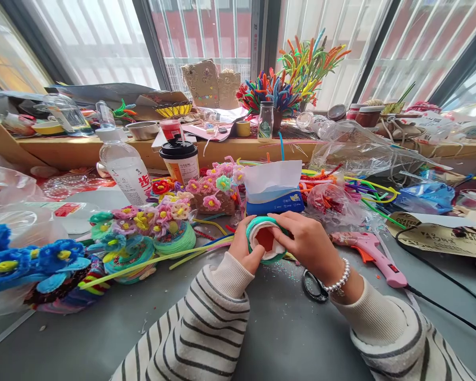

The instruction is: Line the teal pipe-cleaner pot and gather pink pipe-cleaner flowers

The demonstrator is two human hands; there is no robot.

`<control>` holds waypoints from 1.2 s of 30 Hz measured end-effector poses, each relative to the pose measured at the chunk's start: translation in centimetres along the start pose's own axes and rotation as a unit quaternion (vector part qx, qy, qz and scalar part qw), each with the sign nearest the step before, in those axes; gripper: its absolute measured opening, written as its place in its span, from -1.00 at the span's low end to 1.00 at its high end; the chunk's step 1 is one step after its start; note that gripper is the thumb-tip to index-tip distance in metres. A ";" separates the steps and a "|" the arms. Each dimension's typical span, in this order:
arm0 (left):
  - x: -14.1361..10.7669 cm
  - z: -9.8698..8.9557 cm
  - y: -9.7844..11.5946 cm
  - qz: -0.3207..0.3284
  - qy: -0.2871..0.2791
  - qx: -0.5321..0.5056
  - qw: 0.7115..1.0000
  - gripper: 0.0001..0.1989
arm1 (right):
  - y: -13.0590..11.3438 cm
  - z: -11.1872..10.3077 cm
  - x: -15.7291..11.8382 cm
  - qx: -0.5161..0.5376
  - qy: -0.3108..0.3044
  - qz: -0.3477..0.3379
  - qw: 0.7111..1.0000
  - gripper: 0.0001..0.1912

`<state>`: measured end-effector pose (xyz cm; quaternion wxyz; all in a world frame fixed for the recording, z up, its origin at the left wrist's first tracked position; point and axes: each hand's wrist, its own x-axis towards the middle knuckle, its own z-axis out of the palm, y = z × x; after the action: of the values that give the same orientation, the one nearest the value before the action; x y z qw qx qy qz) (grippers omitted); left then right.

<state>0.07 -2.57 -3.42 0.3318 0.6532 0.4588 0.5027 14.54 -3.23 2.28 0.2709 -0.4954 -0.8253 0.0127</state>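
Both hands hold a small round pot (265, 238), wrapped in green fuzzy cord, its opening turned toward me. White material lines the rim, and the inside looks reddish-brown. My left hand (244, 247) is closed round its left side, with the thumb at the lower rim. On the right, my right hand (309, 241) grips the rim, thumb reaching into the opening and fingers behind the far side. The fingertips at the back are hidden. Just below my right hand lie black-handled scissors (315, 287). Behind the pot stands a blue-and-white tissue pack (274, 190).
A pink glue gun (375, 256) with a black cord lies at right. To the left are pots of fuzzy pipe-cleaner flowers (174, 235), a tilted water bottle (125, 169) and a lidded paper cup (180, 161). Loose pipe cleaners (365, 188) and plastic bags crowd the back.
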 end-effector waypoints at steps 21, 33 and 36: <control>0.0 -0.5 0.6 0.012 -0.020 0.026 0.999 -0.59 | 0.2 0.0 0.1 0.001 0.031 -0.027 0.999 -0.67; 0.3 -1.1 1.9 -0.065 -0.140 0.091 0.984 -0.67 | -0.1 -0.3 -0.8 0.086 -0.050 0.014 0.995 -0.65; 0.0 -1.0 2.5 -0.090 -0.217 0.133 0.963 -0.71 | 0.2 -0.5 -2.4 0.109 -0.100 0.013 0.989 -0.65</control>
<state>-0.18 -3.49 -0.92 0.3776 0.7410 0.4950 0.2518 15.79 -5.20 1.59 0.2386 -0.4699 -0.8355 0.1555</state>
